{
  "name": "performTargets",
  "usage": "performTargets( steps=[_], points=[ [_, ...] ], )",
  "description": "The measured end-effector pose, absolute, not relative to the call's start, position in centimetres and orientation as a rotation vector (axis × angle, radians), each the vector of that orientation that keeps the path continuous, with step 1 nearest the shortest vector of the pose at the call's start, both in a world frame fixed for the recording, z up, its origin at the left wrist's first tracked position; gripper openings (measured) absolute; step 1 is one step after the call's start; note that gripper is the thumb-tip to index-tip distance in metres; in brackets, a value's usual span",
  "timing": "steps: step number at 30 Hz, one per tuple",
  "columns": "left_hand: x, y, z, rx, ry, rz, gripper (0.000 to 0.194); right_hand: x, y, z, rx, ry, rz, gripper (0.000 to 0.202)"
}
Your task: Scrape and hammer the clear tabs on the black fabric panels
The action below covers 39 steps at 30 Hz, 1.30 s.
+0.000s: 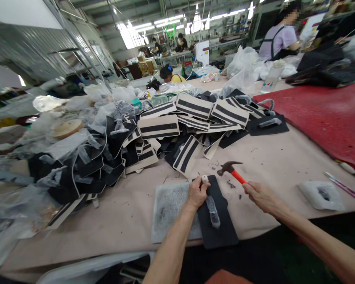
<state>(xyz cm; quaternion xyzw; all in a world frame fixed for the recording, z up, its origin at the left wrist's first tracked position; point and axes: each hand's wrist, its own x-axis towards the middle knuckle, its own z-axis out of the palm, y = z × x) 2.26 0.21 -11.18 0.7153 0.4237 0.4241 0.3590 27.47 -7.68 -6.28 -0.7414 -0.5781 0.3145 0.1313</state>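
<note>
My left hand (197, 194) is closed around a short upright tool with a round white end (205, 179); its lower part is hidden by my fingers. That hand rests over the upper end of a flat black panel (223, 227), which carries a handle wrapped in clear plastic (213, 215). Under the panel's left side lies a speckled grey slab (170, 209). My right hand (262, 198) grips a claw hammer (236, 173) by its orange handle. The hammer's head is raised to the right of the white-ended tool, apart from it.
A heap of black and cream striped panels (159, 126) spreads across the table (130, 221). At right lie a small plastic packet (322, 195), a pink-and-white pen-like tool (343, 185) and a red sheet (328, 106). Plastic bags crowd the left; co-workers (276, 41) sit farther back.
</note>
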Motion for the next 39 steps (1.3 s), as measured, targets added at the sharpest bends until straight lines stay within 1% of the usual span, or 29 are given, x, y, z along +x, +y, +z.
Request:
performTargets(
  steps=[2, 4, 5, 7, 8, 10, 12, 15, 19, 23, 25, 28, 31, 33, 36, 39],
  points=[
    [2.3, 0.2, -11.0, 1.810, 1.079, 1.095, 0.011, 28.0, -8.1, -8.1, -2.291, -1.665, 0.833, 0.037],
    [2.2, 0.2, -10.8, 1.751, 1.062, 1.086, 0.020, 27.4, -8.7, -8.8, -2.302, -1.745, 0.576, 0.027],
    [2.2, 0.2, -10.7, 1.720, 1.049, 1.073, 0.028, 26.6, -8.9, -8.6, -2.218, -1.808, 0.439, 0.028],
    [2.0, 0.3, -10.3, 1.685, 1.014, 1.027, 0.041, 24.2, -9.1, -7.7, -1.912, -1.982, 0.309, 0.039],
    [1.8, 0.4, -10.0, 1.689, 0.995, 0.995, 0.044, 22.8, -9.1, -7.2, -1.738, -2.076, 0.329, 0.045],
    [1.6, 0.7, -9.5, 1.717, 0.970, 0.935, 0.039, 19.9, -8.7, -6.7, -1.456, -2.235, 0.485, 0.050],
    [1.5, 1.0, -9.3, 1.716, 0.965, 0.909, 0.032, 17.5, -8.2, -7.1, -1.335, -2.343, 0.584, 0.048],
    [1.7, 1.1, -9.7, 1.674, 1.003, 0.941, 0.022, 15.6, -7.6, -9.0, -1.363, -2.353, 0.587, 0.035],
    [2.8, 0.5, -11.1, 1.650, 1.204, 1.089, 0.011, 15.1, -7.6, -10.4, -1.426, -2.235, 0.547, 0.035],
    [4.5, -0.5, -11.2, 1.480, 1.401, 1.300, 0.019, 15.1, -7.7, -10.4, -1.470, -2.189, 0.568, 0.037],
    [5.1, -0.7, -9.5, 1.534, 1.402, 1.373, 0.026, 15.0, -7.8, -10.3, -1.487, -2.181, 0.571, 0.037],
    [5.4, 0.2, -4.4, 1.624, 1.350, 1.528, 0.033, 14.9, -7.9, -10.0, -1.480, -2.209, 0.553, 0.041],
    [4.2, 2.2, 1.1, 1.427, 1.252, 1.715, 0.034, 14.8, -7.9, -9.0, -1.520, -2.293, 0.510, 0.044],
    [2.7, 3.3, 3.1, 1.375, 1.211, 1.738, 0.035, 14.9, -7.8, -7.9, -1.637, -2.328, 0.416, 0.041],
    [0.3, 3.4, 2.6, 1.351, 1.303, 1.725, 0.032, 15.1, -7.5, -6.0, -1.874, -2.246, 0.240, 0.033],
    [-1.0, 2.0, -0.4, 1.297, 1.405, 1.647, 0.030, 15.2, -7.5, -5.1, -1.997, -2.078, 0.232, 0.035]
  ],
)
